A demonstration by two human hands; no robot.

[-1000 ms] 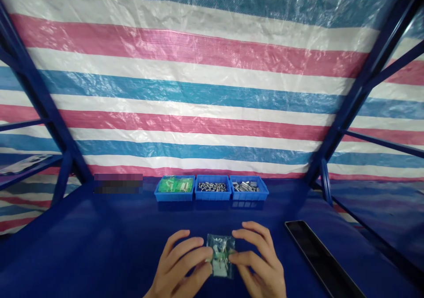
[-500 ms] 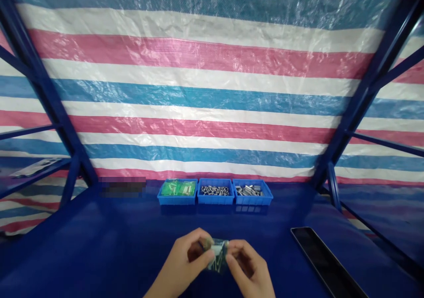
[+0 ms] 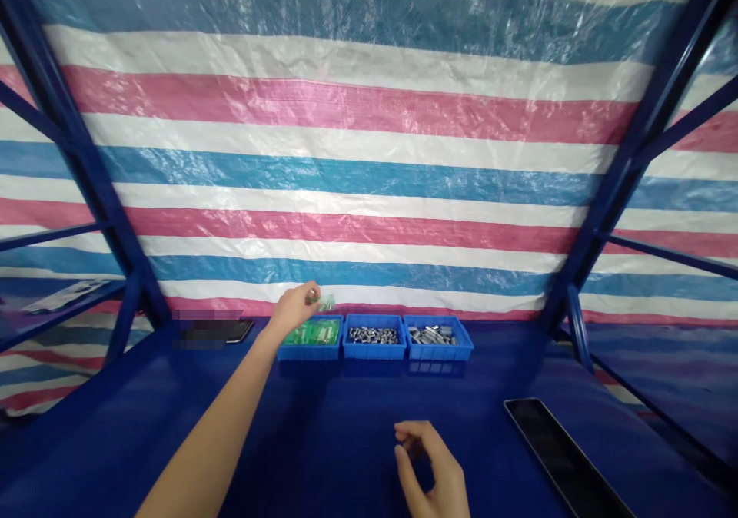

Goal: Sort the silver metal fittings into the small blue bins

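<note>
My left hand (image 3: 295,308) is stretched far forward, above the left blue bin (image 3: 308,351). Its thumb and fingers pinch a small clear plastic bag (image 3: 327,302) with a greenish tint; what is inside is too small to tell. Green packets (image 3: 314,332) lie in that bin below the hand. Near the front of the table, my right hand (image 3: 432,468) holds nothing, with its fingers curved and the thumb apart from them.
A middle blue bin (image 3: 374,353) holds many small metal parts, and a right blue bin (image 3: 441,353) holds metal cylinders. A dark tablet-like slab (image 3: 559,445) lies on the blue table (image 3: 323,426) at right. Striped sheeting (image 3: 357,172) hangs behind, between blue frame posts.
My left hand has carried the small bag from the front middle up and forward to the left bin. My right hand has let go of the bag and stayed near the front.
</note>
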